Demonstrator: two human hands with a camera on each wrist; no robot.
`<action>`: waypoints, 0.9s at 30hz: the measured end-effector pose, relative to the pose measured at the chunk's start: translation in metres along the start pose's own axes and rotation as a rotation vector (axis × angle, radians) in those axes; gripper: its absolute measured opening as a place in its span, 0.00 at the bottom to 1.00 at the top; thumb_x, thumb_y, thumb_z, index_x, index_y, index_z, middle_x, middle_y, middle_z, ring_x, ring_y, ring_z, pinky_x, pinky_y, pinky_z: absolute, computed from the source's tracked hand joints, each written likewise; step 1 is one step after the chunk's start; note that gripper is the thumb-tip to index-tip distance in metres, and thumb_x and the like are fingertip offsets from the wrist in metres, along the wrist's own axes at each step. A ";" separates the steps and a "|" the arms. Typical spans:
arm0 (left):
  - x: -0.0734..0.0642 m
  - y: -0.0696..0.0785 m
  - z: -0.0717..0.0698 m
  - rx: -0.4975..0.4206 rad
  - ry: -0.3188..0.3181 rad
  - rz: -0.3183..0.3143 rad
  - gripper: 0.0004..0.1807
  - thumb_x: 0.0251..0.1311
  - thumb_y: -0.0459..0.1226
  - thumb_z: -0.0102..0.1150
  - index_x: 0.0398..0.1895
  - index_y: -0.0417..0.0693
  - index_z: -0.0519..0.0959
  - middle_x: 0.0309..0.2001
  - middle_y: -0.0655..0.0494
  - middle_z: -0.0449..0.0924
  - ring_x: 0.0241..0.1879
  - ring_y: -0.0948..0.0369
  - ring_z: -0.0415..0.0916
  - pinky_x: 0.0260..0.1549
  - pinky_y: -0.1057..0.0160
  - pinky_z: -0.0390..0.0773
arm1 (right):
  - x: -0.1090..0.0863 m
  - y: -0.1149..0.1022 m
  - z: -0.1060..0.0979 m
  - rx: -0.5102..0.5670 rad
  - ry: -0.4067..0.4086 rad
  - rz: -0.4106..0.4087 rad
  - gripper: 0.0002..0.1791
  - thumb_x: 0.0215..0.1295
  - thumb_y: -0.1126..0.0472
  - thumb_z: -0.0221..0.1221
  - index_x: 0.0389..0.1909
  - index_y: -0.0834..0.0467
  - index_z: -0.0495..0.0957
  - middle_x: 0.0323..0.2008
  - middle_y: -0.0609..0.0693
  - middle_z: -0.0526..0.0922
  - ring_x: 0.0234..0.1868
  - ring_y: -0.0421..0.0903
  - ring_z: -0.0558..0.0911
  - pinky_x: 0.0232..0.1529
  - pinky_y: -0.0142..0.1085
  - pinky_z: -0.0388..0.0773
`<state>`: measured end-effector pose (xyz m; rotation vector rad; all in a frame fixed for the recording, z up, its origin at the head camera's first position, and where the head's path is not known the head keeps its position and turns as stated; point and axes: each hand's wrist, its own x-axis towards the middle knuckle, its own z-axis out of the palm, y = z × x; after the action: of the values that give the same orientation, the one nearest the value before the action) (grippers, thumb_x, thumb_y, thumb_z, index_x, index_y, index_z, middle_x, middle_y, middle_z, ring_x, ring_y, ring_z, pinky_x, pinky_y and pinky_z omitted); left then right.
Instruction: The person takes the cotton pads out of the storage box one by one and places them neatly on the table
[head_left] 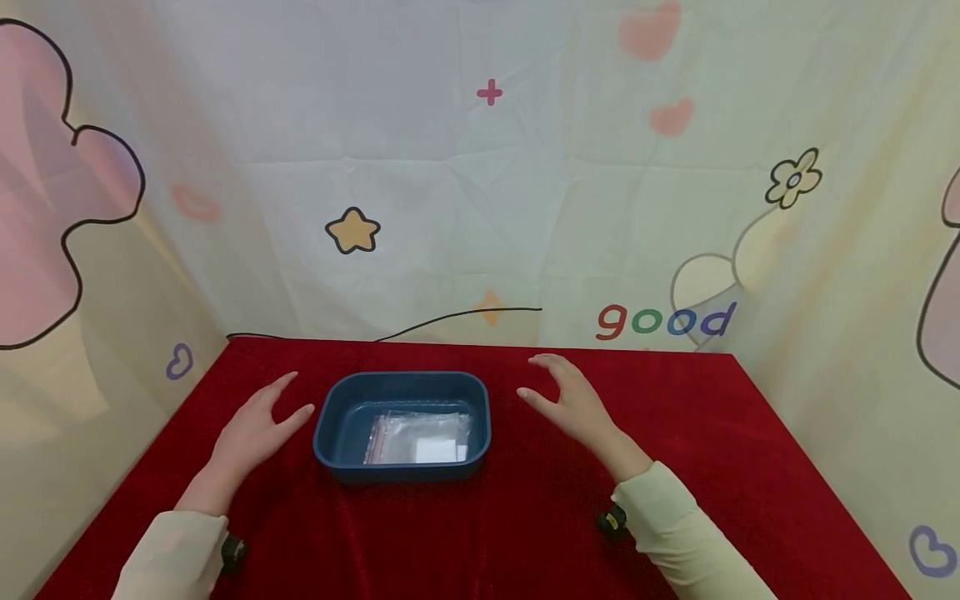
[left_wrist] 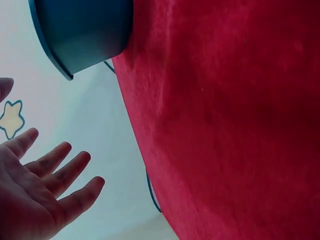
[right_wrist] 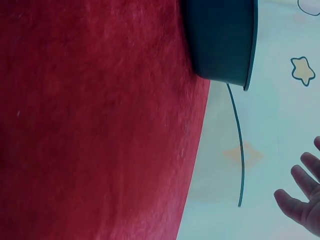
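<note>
A dark blue rectangular bin (head_left: 402,472) with rounded corners stands on the red cloth. Inside it lie clear plastic zip bags (head_left: 393,433) with a white patch at their lower right. To the left of the bin hovers my left hand (head_left: 251,433), fingers spread and apart from the rim. My right hand (head_left: 573,404) is held off to the bin's right, thumb and fingers parted, touching nothing. Both wrist views show the bin's outer wall (left_wrist: 85,30) and relaxed, empty fingers.
Red velvet cloth (head_left: 555,533) covers the table. Behind and at both sides hangs a pale curtain (head_left: 450,208) printed with a star, hearts, a flower and the word "good". A small dark device (head_left: 612,521) sits at the right wrist.
</note>
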<state>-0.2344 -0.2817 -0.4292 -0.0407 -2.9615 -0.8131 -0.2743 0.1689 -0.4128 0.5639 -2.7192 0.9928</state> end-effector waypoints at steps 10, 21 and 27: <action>0.003 0.006 0.010 -0.097 -0.016 -0.030 0.45 0.68 0.48 0.61 0.79 0.36 0.54 0.73 0.25 0.61 0.69 0.30 0.65 0.61 0.30 0.74 | 0.006 -0.009 0.008 0.020 -0.049 -0.021 0.34 0.65 0.53 0.67 0.69 0.62 0.71 0.70 0.62 0.74 0.71 0.61 0.73 0.70 0.59 0.73; 0.011 0.014 0.015 -0.188 -0.055 -0.090 0.41 0.73 0.45 0.55 0.80 0.36 0.52 0.73 0.26 0.61 0.70 0.31 0.64 0.65 0.33 0.73 | 0.019 -0.020 0.014 0.033 -0.139 0.014 0.34 0.65 0.50 0.66 0.70 0.58 0.71 0.71 0.59 0.73 0.72 0.59 0.72 0.69 0.58 0.74; 0.012 0.015 0.017 -0.233 -0.063 -0.098 0.39 0.74 0.44 0.54 0.80 0.35 0.52 0.73 0.26 0.62 0.69 0.31 0.66 0.64 0.35 0.75 | 0.029 -0.029 0.017 0.039 -0.185 0.012 0.33 0.66 0.50 0.66 0.70 0.58 0.72 0.70 0.58 0.75 0.70 0.58 0.74 0.69 0.56 0.75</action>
<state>-0.2472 -0.2599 -0.4356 0.0677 -2.9293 -1.1869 -0.2897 0.1290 -0.3996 0.6796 -2.8716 1.0476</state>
